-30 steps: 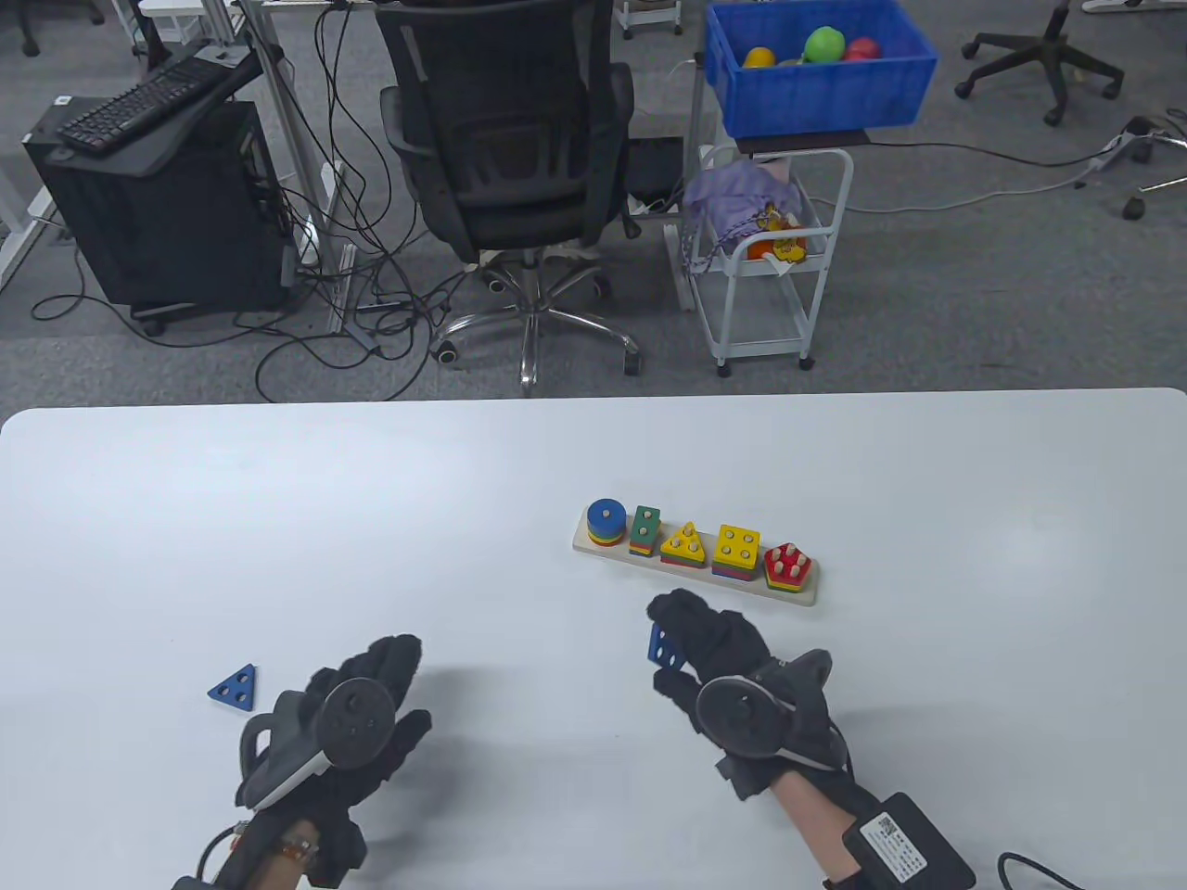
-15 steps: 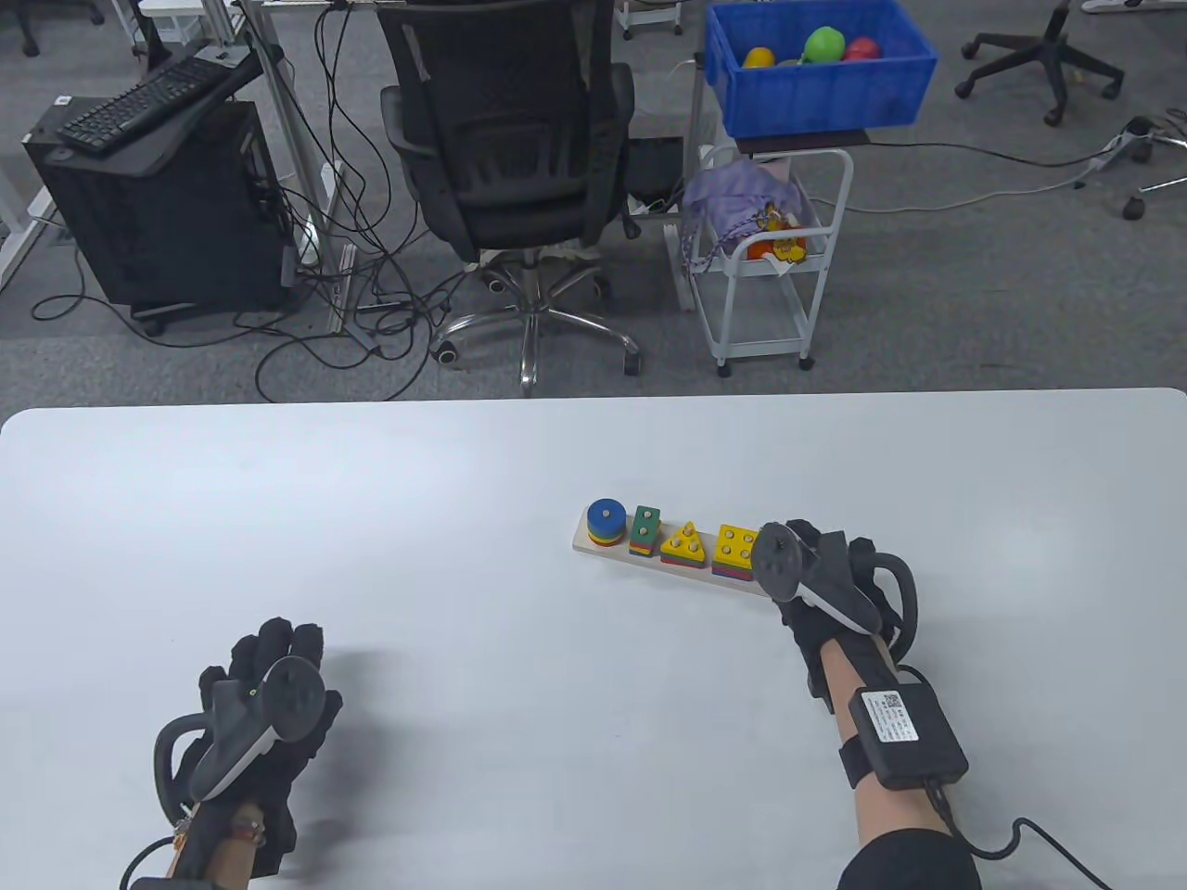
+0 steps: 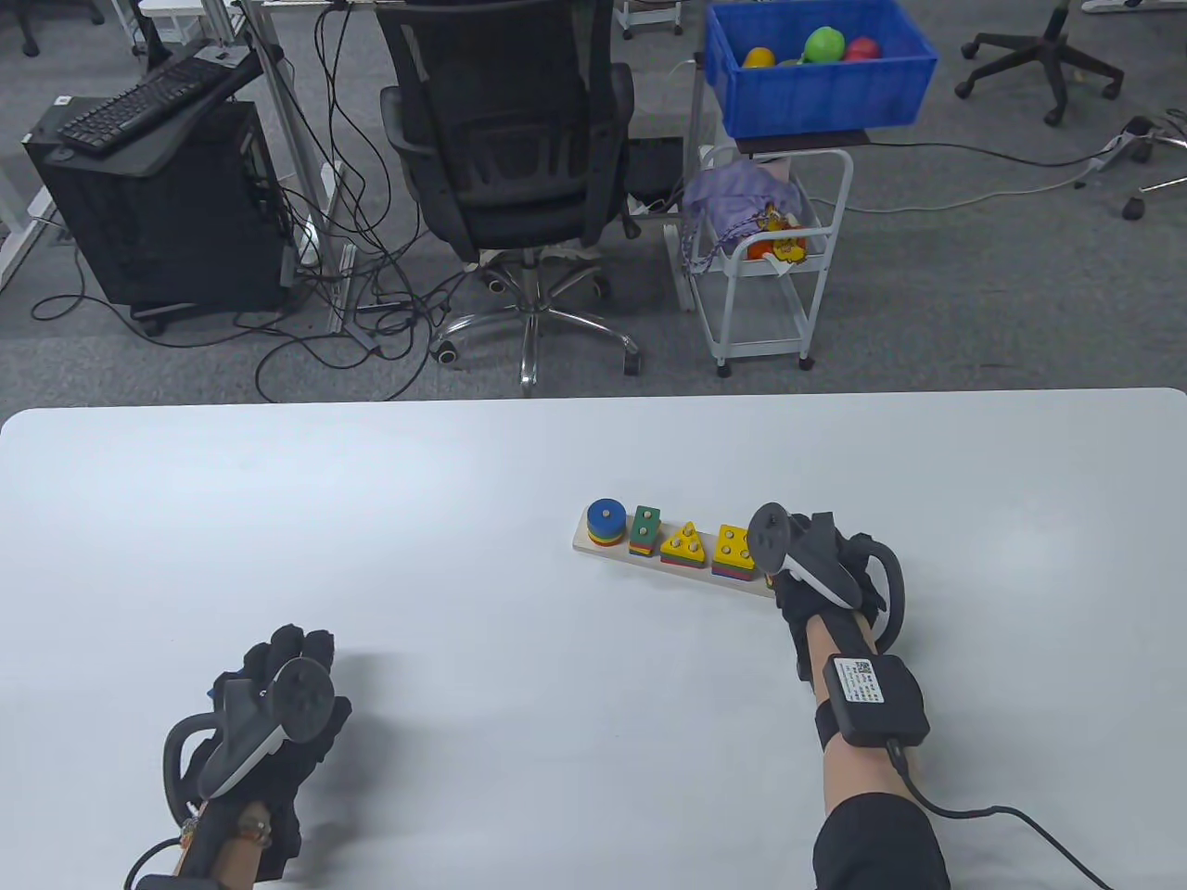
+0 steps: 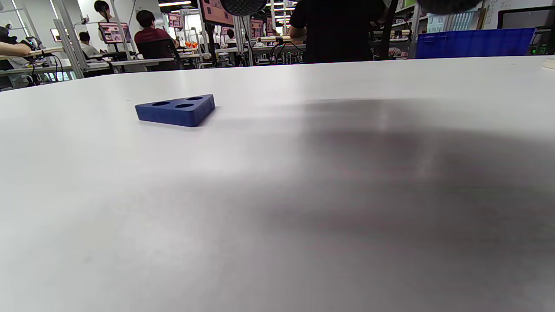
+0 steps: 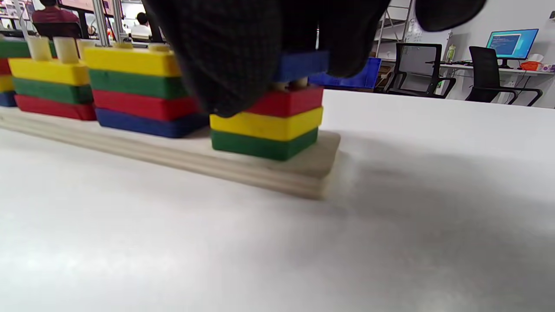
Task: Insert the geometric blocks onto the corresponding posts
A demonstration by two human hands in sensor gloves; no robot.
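I see right hand [image 3: 825, 565] fingers [image 5: 230, 56] holding blue block [image 5: 301, 65] on post tips above red-yellow-green stack [image 5: 266, 125] | left hand [image 3: 269, 705] over bench [image 3: 464, 519], grip unclear | blue triangle [image 4: 175, 109] flat, three holes

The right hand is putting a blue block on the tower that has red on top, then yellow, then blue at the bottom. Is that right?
Almost. The right hand does hold a blue block over that tower, with red on top and yellow under it, but the bottom block is green, not blue. The right wrist view shows it.
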